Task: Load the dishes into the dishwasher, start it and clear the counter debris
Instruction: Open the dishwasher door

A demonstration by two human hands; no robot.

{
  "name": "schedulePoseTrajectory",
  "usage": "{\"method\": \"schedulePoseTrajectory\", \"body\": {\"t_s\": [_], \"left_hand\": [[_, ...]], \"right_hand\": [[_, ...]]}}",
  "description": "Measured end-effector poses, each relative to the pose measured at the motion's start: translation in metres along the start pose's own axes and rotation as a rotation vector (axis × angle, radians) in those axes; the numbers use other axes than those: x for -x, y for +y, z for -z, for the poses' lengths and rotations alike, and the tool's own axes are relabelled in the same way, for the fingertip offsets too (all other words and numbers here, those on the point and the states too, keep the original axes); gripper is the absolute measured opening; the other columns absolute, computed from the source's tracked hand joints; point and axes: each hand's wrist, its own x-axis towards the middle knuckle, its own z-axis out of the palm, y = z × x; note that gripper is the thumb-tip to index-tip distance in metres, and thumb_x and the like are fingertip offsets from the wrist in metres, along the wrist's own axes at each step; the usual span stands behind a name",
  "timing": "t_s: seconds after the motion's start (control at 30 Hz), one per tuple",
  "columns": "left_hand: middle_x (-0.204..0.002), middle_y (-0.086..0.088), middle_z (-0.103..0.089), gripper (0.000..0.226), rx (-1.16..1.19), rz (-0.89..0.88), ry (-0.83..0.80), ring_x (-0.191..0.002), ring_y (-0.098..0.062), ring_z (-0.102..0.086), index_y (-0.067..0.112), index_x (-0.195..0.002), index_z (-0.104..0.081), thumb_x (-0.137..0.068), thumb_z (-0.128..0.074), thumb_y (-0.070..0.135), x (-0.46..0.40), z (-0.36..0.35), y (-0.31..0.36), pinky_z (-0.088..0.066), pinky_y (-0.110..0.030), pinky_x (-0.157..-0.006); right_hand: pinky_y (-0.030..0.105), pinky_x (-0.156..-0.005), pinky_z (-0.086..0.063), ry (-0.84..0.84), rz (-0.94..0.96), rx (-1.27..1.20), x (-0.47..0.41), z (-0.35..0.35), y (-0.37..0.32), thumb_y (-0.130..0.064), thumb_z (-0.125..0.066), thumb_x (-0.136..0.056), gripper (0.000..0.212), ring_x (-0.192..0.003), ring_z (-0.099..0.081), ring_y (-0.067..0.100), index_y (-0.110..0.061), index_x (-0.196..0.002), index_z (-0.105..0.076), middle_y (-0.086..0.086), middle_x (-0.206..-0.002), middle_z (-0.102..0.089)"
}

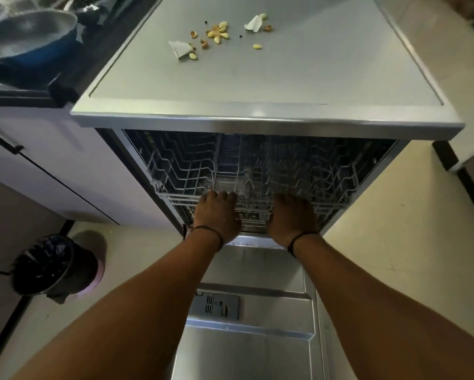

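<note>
Two bare forearms are reaching forward over the open stainless-steel dishwasher door (246,349), which is lying flat with a grey detergent dispenser (216,306) set into its inner face. At the mouth of the machine, the left hand (216,215) is gripping the front rail of the white wire upper rack (175,171), fingers curled over the wire; the right hand (292,218) is grasping the same rail just beside it, its fingertips hidden behind the wires. Each wrist is wearing a thin dark band. No dishes are showing in the rack.

Above the opening, the flat grey countertop with a raised metal rim (263,113) is carrying the debris: a scatter of pale nuts and brown shell pieces (216,34) near the far edge, with two torn scraps of white paper (179,49) lying among them. Pale floor tiles are spreading out on both sides. To the left, a round bin lined with a black bag (48,266) is standing on the floor beside white cabinet fronts (52,160), and a blue-rimmed grey pan (27,34) is sitting on a dark surface at the upper left.
</note>
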Motion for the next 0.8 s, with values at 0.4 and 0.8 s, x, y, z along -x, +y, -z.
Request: {"method": "schedulePoseTrajectory", "body": {"t_s": [0.4, 0.8], "left_hand": [[-0.133, -0.008, -0.053, 0.055, 0.052, 0.010, -0.325, -0.125, -0.031, -0.045, 0.020, -0.134, -0.046, -0.083, -0.057, 0.038, 0.122, 0.013, 0.006, -0.037, -0.042, -0.104], [-0.124, -0.006, -0.060, 0.038, 0.173, 0.009, -0.389, -0.115, -0.026, -0.054, 0.021, -0.123, -0.056, -0.086, -0.054, 0.028, 0.230, 0.008, 0.009, -0.046, -0.038, -0.098]], "right_hand": [[0.032, -0.094, -0.046, -0.189, -0.034, -0.112, 0.135, 0.024, -0.020, -0.024, -0.055, -0.085, 0.033, -0.109, -0.059, 0.026, -0.018, -0.117, -0.062, 0.005, -0.117, -0.064], [0.027, -0.083, -0.049, -0.372, -0.209, -0.177, 0.234, 0.028, -0.037, -0.026, -0.053, -0.085, 0.023, -0.098, -0.064, 0.023, -0.019, -0.101, -0.069, 0.004, -0.105, -0.069]]}}
